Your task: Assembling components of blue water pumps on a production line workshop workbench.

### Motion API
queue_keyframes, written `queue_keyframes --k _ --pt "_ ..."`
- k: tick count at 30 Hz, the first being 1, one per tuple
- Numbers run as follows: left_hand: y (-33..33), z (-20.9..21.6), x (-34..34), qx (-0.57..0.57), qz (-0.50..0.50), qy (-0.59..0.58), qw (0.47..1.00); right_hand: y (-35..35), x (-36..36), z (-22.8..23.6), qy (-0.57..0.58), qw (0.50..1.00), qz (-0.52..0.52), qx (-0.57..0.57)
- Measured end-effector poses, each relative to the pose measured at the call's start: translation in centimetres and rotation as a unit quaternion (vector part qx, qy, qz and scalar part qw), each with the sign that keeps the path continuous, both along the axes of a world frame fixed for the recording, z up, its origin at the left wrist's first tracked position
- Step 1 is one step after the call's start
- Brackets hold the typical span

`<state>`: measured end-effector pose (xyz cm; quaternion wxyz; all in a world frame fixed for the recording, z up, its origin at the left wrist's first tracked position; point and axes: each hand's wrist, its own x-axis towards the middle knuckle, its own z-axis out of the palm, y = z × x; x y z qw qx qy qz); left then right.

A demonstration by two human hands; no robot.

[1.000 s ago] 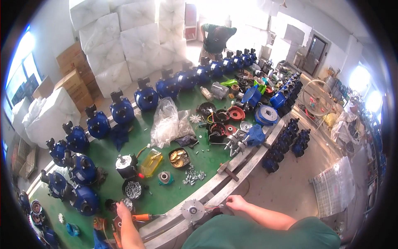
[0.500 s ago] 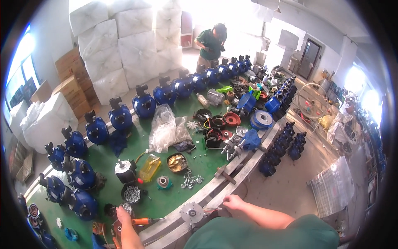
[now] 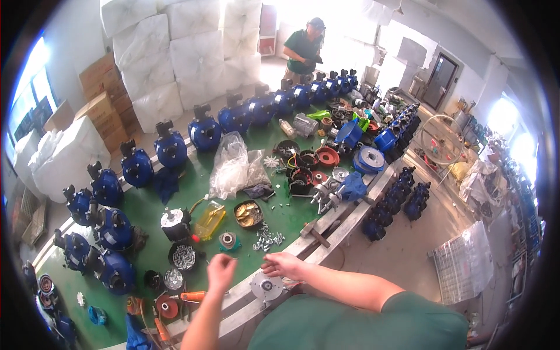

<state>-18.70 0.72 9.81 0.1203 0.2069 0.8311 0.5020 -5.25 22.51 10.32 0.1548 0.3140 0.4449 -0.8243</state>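
My left hand [image 3: 221, 272] is raised over the near edge of the green bench, fingers pinched together. Something thin seems to stick out at its fingertips, too small to name. To its right, my right hand [image 3: 283, 265] reaches leftward with fingers apart and nothing visible in them. Just below the right hand, a round grey metal motor end plate [image 3: 266, 286] with a centre hole sits at the metal rail [image 3: 242, 298]. Left of my left hand are a black bowl of screws [image 3: 184, 256], a smaller dish of metal bits [image 3: 174, 279] and an orange-handled screwdriver [image 3: 192, 296].
Blue motor housings [image 3: 136, 166] line the far and left bench edges. Loose bolts [image 3: 268, 238], a yellow bottle [image 3: 210, 221], a black-and-silver motor [image 3: 175, 224] and a plastic bag [image 3: 230, 169] lie ahead. A co-worker [image 3: 304, 49] stands beyond the bench.
My left hand has left the dish of metal bits and moved right, toward the end plate. My right hand has moved left and up, over the plate. The co-worker has shifted slightly.
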Motion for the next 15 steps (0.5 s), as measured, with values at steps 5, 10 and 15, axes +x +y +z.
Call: queue_keyframes --k 5,10,15 --pt "5.1 2.6 5.8 0.016 -0.107 0.063 0.992 -0.6 -2.0 -2.6 -0.043 0.977 -0.064 -0.201" --pt "5.1 2.5 7.0 0.031 -0.091 0.013 0.995 -0.7 -1.1 -1.6 -0.062 0.982 -0.085 -0.156" --pt "3.8 -0.9 6.1 0.164 -0.034 -0.229 0.959 0.9 0.0 -1.2 0.016 0.993 -0.07 -0.091"
